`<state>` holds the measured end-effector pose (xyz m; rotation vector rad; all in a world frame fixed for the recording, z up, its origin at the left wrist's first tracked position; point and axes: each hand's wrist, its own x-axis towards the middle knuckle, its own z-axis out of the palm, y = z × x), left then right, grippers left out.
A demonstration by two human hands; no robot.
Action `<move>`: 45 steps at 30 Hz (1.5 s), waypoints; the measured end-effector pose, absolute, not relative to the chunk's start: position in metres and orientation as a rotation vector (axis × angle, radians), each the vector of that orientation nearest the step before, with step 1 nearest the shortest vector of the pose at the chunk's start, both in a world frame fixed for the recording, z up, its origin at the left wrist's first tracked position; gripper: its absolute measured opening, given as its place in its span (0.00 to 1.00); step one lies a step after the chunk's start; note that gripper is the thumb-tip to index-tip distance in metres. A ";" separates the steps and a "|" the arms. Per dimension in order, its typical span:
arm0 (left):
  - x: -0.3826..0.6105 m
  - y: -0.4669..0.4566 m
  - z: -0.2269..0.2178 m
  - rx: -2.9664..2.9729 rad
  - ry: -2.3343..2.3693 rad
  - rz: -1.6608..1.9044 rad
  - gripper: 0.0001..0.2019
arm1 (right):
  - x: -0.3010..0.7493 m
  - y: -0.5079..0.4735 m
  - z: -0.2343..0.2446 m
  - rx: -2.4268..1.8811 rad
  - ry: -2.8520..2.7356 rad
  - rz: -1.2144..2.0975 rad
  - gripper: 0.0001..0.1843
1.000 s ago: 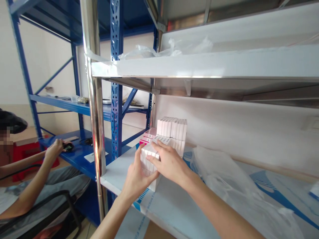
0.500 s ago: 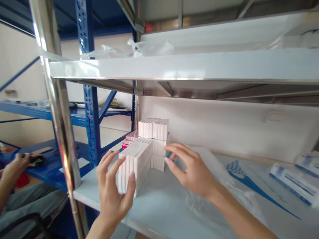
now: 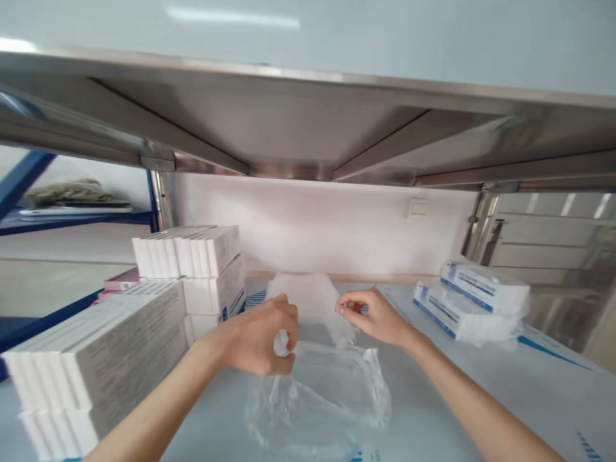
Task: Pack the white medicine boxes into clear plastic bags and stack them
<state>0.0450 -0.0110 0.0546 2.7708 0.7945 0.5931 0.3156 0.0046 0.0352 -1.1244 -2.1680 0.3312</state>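
Observation:
A crumpled clear plastic bag point(image 3: 320, 401) lies on the shelf in front of me. My left hand point(image 3: 262, 333) is over its left side with the fingers curled, and a bit of its plastic shows between them. To the right, my right hand point(image 3: 373, 314) is raised with thumb and forefinger pinched; whether anything is between the tips is too small to tell. Behind the bag lies a whitish translucent plastic sheet point(image 3: 305, 295). Left of my left hand stand upright thin white boxes point(image 3: 129, 346) in stacked rows, touched by neither hand.
Two plastic-wrapped white and blue packs point(image 3: 466, 311) are stacked at the right. Pink boxes point(image 3: 122, 279) show behind the white ones. A metal upper shelf point(image 3: 289, 122) hangs low overhead, and a wall with a switch point(image 3: 418, 208) closes the back.
My view has swung right and come closer in under the shelf. Both hands have left the white boxes and are now over the plastic bag, their fingers more curled.

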 end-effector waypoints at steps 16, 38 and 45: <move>0.038 0.003 0.029 2.395 0.643 0.634 0.13 | 0.299 -0.016 0.028 -0.912 -2.425 0.042 0.13; 0.070 -0.010 0.002 3.142 0.627 1.551 0.03 | 0.272 -0.031 -0.005 -0.791 -2.010 0.628 0.11; 0.069 -0.012 0.001 3.250 0.567 1.415 0.05 | 0.285 -0.029 -0.014 -0.738 -2.192 -0.065 0.12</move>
